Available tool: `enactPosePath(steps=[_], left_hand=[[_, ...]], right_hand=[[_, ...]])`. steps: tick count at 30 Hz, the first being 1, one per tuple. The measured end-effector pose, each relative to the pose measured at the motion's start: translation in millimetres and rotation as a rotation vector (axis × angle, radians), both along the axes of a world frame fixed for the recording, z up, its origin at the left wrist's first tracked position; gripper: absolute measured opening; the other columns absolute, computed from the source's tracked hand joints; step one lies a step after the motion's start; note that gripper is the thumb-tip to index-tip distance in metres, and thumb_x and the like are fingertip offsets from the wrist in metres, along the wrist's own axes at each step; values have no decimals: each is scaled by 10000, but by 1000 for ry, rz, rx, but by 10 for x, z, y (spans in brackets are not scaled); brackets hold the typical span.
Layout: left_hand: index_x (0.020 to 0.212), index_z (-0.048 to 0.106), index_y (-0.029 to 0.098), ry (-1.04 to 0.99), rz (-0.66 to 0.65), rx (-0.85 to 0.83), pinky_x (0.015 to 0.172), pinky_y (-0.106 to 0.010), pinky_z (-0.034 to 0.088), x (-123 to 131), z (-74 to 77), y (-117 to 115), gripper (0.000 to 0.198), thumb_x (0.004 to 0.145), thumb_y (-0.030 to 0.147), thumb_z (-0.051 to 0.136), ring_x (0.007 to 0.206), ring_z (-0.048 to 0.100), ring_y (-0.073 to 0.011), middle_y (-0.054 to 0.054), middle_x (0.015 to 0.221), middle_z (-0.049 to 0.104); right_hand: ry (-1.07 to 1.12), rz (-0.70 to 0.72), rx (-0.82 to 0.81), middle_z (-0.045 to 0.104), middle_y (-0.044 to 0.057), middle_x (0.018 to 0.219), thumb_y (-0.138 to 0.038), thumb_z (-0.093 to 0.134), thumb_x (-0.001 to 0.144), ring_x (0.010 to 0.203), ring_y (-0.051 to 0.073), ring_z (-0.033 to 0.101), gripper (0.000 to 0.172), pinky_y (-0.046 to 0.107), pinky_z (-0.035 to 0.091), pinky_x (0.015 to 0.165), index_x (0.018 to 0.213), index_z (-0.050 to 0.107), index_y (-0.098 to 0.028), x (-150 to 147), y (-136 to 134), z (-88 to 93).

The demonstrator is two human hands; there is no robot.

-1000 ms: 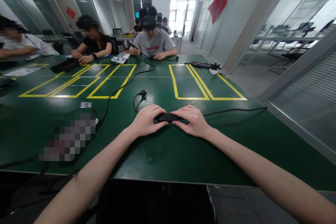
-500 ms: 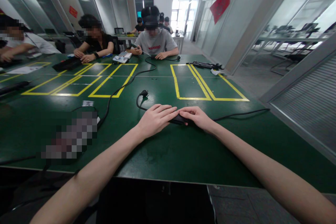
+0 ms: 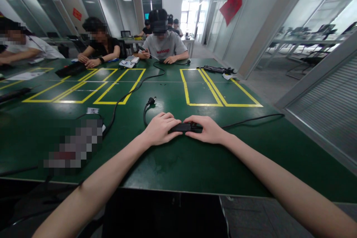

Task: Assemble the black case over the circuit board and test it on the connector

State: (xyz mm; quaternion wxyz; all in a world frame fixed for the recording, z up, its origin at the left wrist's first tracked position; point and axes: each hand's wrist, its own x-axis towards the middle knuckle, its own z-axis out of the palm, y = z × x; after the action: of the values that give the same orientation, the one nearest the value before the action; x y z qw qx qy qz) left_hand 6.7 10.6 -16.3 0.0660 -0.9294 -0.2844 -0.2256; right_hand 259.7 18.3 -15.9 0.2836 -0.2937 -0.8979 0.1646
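A slim black device (image 3: 182,128) lies low over the green table (image 3: 156,171), between my two hands. My left hand (image 3: 162,129) grips its left end, thumb on the near side and fingers on the far side. Its right end is pinched between the thumb and fingers of my right hand (image 3: 205,129). A black cable with a plug (image 3: 151,101) curves out beyond my left hand. Another black cable (image 3: 253,118) runs right from behind my right hand.
Left of my arms lies a blurred-out object (image 3: 75,145) beside a small label (image 3: 93,111). Yellow tape rectangles (image 3: 205,105) mark the table. A black tool (image 3: 217,69) lies at the far right edge. People sit across the table.
Both hands have shifted their grip, fingers spreading around the device so more of it shows. My left hand has moved slightly left. The plug has shifted slightly.
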Motion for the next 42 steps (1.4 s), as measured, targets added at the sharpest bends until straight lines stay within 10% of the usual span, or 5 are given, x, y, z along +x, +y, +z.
enactPosePath(steps=[20,27,33,42], left_hand=[[1186,697,164,-59,17,39,870,-357,487,-3,-5,18,476,1000,573,539,999,656,-238,-109,1052,753],[1247,681,205,-192,121,96,1015,-441,481,-95,23,12,303,1022,351,539,1187,619,-259,-118,1275,706],[1158,700,186,-194,65,-38,968,-428,505,-59,-6,29,248,1012,306,540,1099,660,-242,-92,1160,748],[1124,712,194,-238,71,-168,929,-402,550,-84,-44,43,205,980,276,591,1050,680,-227,-78,1122,756]], right_hand=[[167,75,-590,589,-19,786,-577,736,820,711,136,515,413,247,411,639,870,594,-192,-7,97,37],[510,-519,-490,586,-37,657,-696,763,650,579,139,493,564,249,353,547,820,488,-234,587,508,-3],[684,-1199,-35,618,11,718,-587,667,714,683,208,605,412,287,430,583,802,448,-249,1214,726,21],[220,-1337,-82,681,114,894,-456,727,701,859,319,669,345,435,517,764,861,508,-242,1520,731,-205]])
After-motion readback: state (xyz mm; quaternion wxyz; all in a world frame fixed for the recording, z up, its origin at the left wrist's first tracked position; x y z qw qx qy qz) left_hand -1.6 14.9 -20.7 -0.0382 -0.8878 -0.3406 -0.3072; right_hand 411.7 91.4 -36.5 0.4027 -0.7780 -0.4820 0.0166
